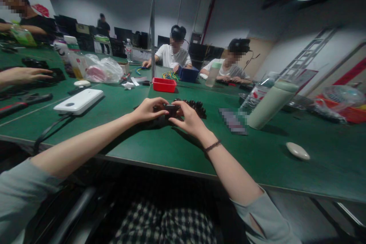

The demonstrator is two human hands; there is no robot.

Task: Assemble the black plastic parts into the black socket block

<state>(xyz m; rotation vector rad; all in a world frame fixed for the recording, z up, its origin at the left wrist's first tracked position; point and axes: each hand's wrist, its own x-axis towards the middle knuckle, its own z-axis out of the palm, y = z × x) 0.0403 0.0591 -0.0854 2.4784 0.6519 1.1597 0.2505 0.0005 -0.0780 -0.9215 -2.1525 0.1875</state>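
Both of my hands meet over the green table (pixel 128 141) near the middle of the view. My left hand (pixel 151 109) pinches the left side of a small black part (pixel 170 109) between thumb and fingers. On the right side of the same part, my right hand (pixel 187 117) has its fingers closed, thumb lower. Right behind my right hand lies a pile of black toothed pieces (pixel 198 107). Some dark items rest under and beside my left hand, too shaded to make out.
A red tray (pixel 164 84) stands behind my hands. To the left are a white power bank (pixel 79 101) with a cable and another person's hand (pixel 31 75). A phone (pixel 233 121), green flask (pixel 271 105) and white oval object (pixel 297 151) are to the right. People sit across the table.
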